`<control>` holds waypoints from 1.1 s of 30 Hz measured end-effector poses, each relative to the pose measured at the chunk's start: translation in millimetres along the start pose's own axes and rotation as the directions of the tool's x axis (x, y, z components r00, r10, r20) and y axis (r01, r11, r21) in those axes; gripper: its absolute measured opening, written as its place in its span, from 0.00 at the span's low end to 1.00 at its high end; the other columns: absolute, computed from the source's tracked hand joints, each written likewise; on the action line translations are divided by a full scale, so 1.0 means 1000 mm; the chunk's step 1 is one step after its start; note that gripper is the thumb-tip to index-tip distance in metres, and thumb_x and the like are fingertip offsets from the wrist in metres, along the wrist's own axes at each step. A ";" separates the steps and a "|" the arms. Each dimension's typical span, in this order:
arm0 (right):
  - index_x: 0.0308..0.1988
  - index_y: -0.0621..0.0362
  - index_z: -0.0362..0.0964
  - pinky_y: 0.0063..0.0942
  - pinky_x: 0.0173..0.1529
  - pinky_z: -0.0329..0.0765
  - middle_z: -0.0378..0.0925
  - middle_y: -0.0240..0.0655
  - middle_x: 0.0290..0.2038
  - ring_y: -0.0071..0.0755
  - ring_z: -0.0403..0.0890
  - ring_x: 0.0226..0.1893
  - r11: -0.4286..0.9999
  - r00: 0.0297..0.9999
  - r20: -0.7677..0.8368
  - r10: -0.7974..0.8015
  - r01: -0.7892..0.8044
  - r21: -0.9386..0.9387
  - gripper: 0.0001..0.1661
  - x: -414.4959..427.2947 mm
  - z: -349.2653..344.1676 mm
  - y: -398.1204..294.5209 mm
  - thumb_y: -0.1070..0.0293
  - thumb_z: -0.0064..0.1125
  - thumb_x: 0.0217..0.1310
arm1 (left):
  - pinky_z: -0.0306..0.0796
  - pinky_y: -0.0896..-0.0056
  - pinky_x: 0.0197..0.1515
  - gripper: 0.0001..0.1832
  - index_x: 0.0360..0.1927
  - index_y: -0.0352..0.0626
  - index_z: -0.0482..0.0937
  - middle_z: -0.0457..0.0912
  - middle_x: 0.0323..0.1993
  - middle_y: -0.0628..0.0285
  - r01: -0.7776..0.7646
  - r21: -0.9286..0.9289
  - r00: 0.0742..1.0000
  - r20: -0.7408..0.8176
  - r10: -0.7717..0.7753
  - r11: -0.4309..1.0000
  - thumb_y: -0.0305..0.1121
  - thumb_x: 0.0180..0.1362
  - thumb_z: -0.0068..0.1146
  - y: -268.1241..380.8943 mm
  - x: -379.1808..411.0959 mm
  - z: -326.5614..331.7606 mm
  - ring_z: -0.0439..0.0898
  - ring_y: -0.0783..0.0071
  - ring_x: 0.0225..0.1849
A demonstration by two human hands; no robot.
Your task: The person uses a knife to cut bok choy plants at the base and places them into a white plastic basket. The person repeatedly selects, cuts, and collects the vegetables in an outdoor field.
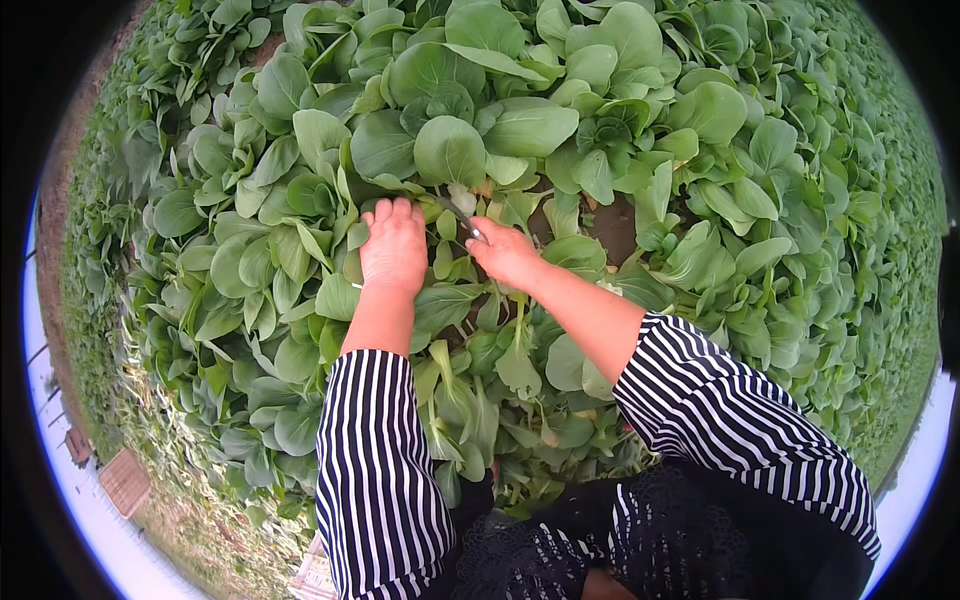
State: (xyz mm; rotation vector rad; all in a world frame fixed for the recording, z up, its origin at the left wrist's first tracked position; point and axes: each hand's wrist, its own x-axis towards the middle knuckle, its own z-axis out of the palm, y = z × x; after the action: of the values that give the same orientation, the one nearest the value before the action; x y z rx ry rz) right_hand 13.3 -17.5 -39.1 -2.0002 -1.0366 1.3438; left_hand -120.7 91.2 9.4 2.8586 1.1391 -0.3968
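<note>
Broad-leaved bok choy plants [450, 150] grow densely before me. My left hand [394, 244], back upward, is closed around the leaves of one plant; its fingertips are partly hidden among the foliage. Just to its right, my right hand [501, 251] grips a slim cutting tool with a dark metal blade [454, 211]. That blade points up and left, toward the base of the plants near my left hand. Beside it shows a pale white stem base [462, 198]. Leaves hide the blade's tip, so I cannot tell whether it touches a stem.
Bare brown soil [616, 229] shows between plants right of my hands. Loose-looking leaves [457, 405] lie between my forearms. A tan crate [124, 483] stands at the field's far left edge, and a pale crate [315, 574] is partly hidden by my left sleeve.
</note>
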 end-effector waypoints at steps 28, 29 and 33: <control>0.56 0.54 0.65 0.37 0.47 0.75 0.78 0.47 0.40 0.45 0.80 0.41 0.989 0.991 0.137 -0.004 0.025 -0.146 0.23 0.010 0.036 0.035 0.61 0.51 0.63 | 0.69 0.57 0.53 0.17 0.48 0.46 0.79 0.77 0.46 0.62 0.015 -0.145 0.976 -0.213 -0.046 0.989 0.27 0.53 0.49 -0.030 -0.048 0.022 0.73 0.60 0.47; 0.56 0.54 0.66 0.36 0.44 0.77 0.78 0.44 0.38 0.44 0.80 0.38 0.998 0.991 0.132 0.004 0.004 -0.063 0.22 0.005 0.030 0.036 0.62 0.50 0.63 | 0.70 0.58 0.52 0.17 0.47 0.46 0.79 0.78 0.44 0.62 0.021 -0.245 0.965 -0.248 -0.083 0.969 0.25 0.53 0.49 -0.032 -0.055 0.020 0.74 0.60 0.46; 0.49 0.50 0.70 0.18 0.18 0.64 0.68 0.23 0.23 0.14 0.66 0.17 0.754 0.984 0.104 0.145 -0.178 0.632 0.14 -0.013 -0.011 0.002 0.66 0.54 0.61 | 0.71 0.60 0.49 0.17 0.44 0.45 0.80 0.81 0.40 0.60 -0.088 -0.530 0.916 -0.376 -0.141 0.844 0.20 0.49 0.54 -0.025 -0.071 -0.014 0.78 0.57 0.43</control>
State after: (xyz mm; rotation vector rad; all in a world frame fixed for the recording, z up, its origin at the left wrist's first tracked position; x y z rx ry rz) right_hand 21.2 -29.6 -29.7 -1.5502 -0.3283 1.5743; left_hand -184.2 63.6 42.5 2.4606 1.1108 0.4776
